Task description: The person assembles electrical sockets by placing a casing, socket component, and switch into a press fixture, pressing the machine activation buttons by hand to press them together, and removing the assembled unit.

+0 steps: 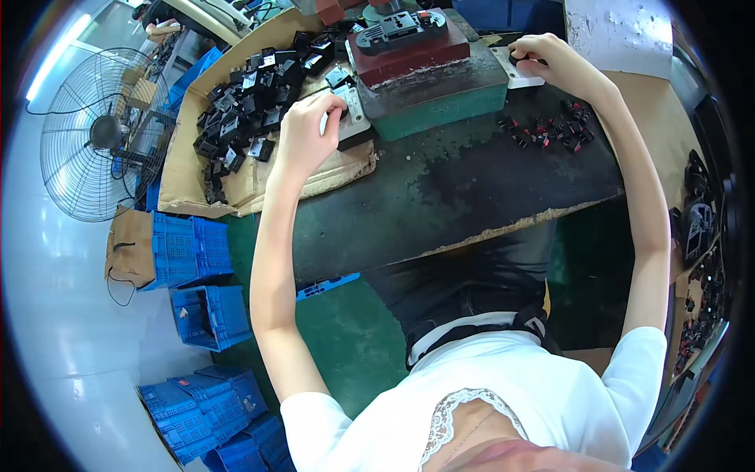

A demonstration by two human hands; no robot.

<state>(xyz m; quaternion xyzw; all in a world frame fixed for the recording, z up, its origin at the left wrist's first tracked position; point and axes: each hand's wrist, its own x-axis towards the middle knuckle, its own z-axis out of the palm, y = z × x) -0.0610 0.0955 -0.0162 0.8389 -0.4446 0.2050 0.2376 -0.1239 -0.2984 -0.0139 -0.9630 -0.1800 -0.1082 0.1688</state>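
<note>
My left hand (305, 135) is curled over the edge of a light-coloured box with holes in its top (355, 118), left of the machine base. Its thumb and forefinger nearly meet, and whatever is under the fingertips is hidden. On the far side, my right hand (554, 64) bends its fingers over a black knob (516, 58) on a similar pale box (525, 77). Between the hands stands a green machine base (440, 112) bearing a dark red block (413, 59). A black and grey plastic part (399, 30) rests on that block.
A cardboard box (179, 177) at left holds many black parts (248, 98). Small red and black pieces (550, 132) lie on the dark table (472, 185). A fan (106, 132) and blue crates (208, 315) stand at left. Another person (161, 17) is far behind.
</note>
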